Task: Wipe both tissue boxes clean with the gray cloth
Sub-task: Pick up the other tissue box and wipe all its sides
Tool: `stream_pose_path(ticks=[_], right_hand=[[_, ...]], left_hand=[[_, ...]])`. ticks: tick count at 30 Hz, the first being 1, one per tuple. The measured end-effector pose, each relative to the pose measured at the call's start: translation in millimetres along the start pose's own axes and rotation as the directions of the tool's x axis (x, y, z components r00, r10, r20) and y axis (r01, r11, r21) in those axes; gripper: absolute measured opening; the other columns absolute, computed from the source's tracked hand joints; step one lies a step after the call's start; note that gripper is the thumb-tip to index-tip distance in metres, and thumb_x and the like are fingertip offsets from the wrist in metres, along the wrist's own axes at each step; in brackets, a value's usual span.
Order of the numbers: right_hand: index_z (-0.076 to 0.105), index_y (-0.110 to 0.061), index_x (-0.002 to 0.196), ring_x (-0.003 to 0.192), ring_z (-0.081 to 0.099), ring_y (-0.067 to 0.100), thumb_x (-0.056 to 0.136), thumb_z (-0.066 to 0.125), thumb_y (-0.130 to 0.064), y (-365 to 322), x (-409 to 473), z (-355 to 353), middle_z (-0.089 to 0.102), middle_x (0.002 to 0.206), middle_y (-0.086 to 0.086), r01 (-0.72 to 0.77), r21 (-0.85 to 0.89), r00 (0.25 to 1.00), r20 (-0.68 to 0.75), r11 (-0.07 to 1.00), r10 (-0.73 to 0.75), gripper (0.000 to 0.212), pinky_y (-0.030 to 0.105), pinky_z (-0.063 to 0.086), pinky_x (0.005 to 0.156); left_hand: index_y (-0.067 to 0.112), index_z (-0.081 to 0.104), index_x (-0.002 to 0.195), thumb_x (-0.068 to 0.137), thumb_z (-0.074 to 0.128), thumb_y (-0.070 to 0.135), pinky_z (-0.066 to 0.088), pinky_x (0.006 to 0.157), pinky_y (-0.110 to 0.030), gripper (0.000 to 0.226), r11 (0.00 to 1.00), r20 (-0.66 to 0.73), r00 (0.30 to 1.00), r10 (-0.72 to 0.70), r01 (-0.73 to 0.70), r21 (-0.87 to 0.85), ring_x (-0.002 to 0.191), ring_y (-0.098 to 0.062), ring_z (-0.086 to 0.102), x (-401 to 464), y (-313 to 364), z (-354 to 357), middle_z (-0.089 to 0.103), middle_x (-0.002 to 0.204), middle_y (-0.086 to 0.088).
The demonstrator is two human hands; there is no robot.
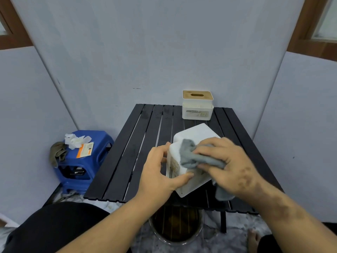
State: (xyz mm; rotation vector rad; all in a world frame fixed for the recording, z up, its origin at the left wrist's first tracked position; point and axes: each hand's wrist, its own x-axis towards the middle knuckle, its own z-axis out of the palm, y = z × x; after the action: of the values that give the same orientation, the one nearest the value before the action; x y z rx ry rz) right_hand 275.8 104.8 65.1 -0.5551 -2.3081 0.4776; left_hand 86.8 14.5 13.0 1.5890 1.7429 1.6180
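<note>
White plastic tissue box [191, 136], tipped, light and slick, gripped at its corner by the left hand [160, 172]; the right hand [226, 161] presses a soft gray cloth [191, 156] onto it.

A black slatted table [127, 161] stands against grey wall panels. Left of the table sits a blue plastic stool [82, 161] — crumpled white tissue [74, 140], an orange-and-white packet [85, 149] and an olive rag [57, 154] lie on it. Beneath the table's near edge — a round bin [176, 227].
</note>
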Motion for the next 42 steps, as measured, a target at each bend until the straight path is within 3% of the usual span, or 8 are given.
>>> stream_pose_path(ticks=[4, 8, 16, 22, 31, 33, 36, 42], right_hand=[[0.074, -0.032, 0.106, 0.104, 0.059, 0.012, 0.083, 0.071, -0.014, 8.9, -0.4, -7.9, 0.066, 0.109, -0.019, 0.045, 0.006, 0.998, 0.034, 0.999, -0.045, 0.03, 0.031, 0.044, 0.092], [0.07, -0.049, 0.101, 0.106, 0.064, 0.016, 0.082, 0.075, -0.004, 48.3, -7.9, -38.6, 0.068, 0.107, -0.015, -0.185, 0.073, 0.97, -0.148, 0.98, 0.194, 0.049, 0.033, 0.052, 0.094], [0.073, -0.031, 0.108, 0.097, 0.055, 0.011, 0.079, 0.062, -0.011, 1.6, -0.1, -0.9, 0.065, 0.111, -0.019, 0.098, -0.047, 0.992, 0.08, 0.994, -0.094, 0.037, 0.025, 0.04, 0.087], [0.069, -0.049, 0.102, 0.103, 0.064, 0.011, 0.083, 0.075, -0.007, 59.0, -6.0, -42.4, 0.068, 0.106, -0.019, -0.14, -0.032, 0.987, -0.08, 0.99, 0.138, 0.047, 0.049, 0.05, 0.091], [0.07, -0.041, 0.108, 0.093, 0.051, 0.005, 0.084, 0.069, -0.018, 3.3, 6.7, -3.7, 0.065, 0.106, -0.022, 0.042, -0.125, 0.994, 0.101, 0.991, -0.03, 0.033, 0.024, 0.039, 0.084], [0.07, -0.044, 0.104, 0.099, 0.053, -0.003, 0.084, 0.073, -0.016, 29.1, 5.3, -18.2, 0.066, 0.106, -0.024, -0.051, -0.082, 0.999, -0.014, 0.995, 0.05, 0.035, 0.022, 0.04, 0.093], [0.064, -0.055, 0.101, 0.103, 0.058, 0.007, 0.082, 0.078, -0.015, 51.6, 7.7, -36.4, 0.065, 0.108, -0.022, -0.25, -0.066, 0.963, -0.121, 0.966, 0.241, 0.046, 0.042, 0.046, 0.099], [0.071, -0.041, 0.105, 0.089, 0.043, 0.007, 0.087, 0.067, -0.03, -2.0, 24.4, 5.3, 0.061, 0.101, -0.021, -0.019, -0.146, 0.989, 0.141, 0.989, 0.04, 0.021, 0.023, 0.036, 0.084]], left_hand=[[0.047, 0.058, 0.108, 0.061, 0.099, 0.029, 0.042, 0.083, -0.008, 0.065, 1.0, -0.002, 1.0, 0.008, -0.008, 0.013, 0.105, -0.004, 0.059, 0.6, -0.1, 0.1, 0.062, 0.115, 0.012], [0.06, 0.052, 0.106, 0.059, 0.096, 0.039, 0.04, 0.084, -0.005, 0.067, 1.0, 0.017, 1.0, -0.017, 0.016, 0.022, 0.109, 0.0, 0.055, 0.3, 1.0, 0.8, 0.058, 0.118, 0.02], [0.043, 0.06, 0.11, 0.057, 0.095, 0.036, 0.042, 0.079, -0.009, 0.064, 0.999, 0.013, 0.999, -0.034, 0.035, -0.026, 0.1, -0.009, 0.06, 2.0, -2.1, 3.1, 0.065, 0.113, 0.007], [0.047, 0.056, 0.113, 0.058, 0.098, 0.04, 0.038, 0.08, -0.004, 0.07, 0.997, 0.047, 0.996, -0.074, 0.074, 0.003, 0.106, 0.0, 0.056, 1.1, 1.0, -1.8, 0.061, 0.119, 0.014], [0.043, 0.059, 0.115, 0.054, 0.092, 0.052, 0.042, 0.079, -0.009, 0.07, 0.996, 0.059, 0.994, -0.093, 0.094, -0.007, 0.105, -0.008, 0.062, 2.9, 2.9, -2.6, 0.065, 0.116, 0.01], [0.045, 0.058, 0.115, 0.053, 0.093, 0.051, 0.041, 0.078, -0.008, 0.071, 0.993, 0.064, 0.991, -0.118, 0.119, -0.007, 0.107, -0.006, 0.06, 2.8, 3.3, -4.2, 0.064, 0.118, 0.013], [0.044, 0.056, 0.116, 0.057, 0.097, 0.043, 0.041, 0.078, -0.007, 0.072, 0.99, 0.085, 0.987, -0.14, 0.14, 0.002, 0.109, -0.004, 0.059, 1.9, 2.4, -4.3, 0.063, 0.12, 0.015], [0.039, 0.061, 0.117, 0.05, 0.095, 0.048, 0.045, 0.08, -0.012, 0.076, 0.987, 0.075, 0.985, -0.153, 0.156, -0.048, 0.102, -0.005, 0.062, 3.4, 4.9, -5.0, 0.067, 0.115, 0.013]])
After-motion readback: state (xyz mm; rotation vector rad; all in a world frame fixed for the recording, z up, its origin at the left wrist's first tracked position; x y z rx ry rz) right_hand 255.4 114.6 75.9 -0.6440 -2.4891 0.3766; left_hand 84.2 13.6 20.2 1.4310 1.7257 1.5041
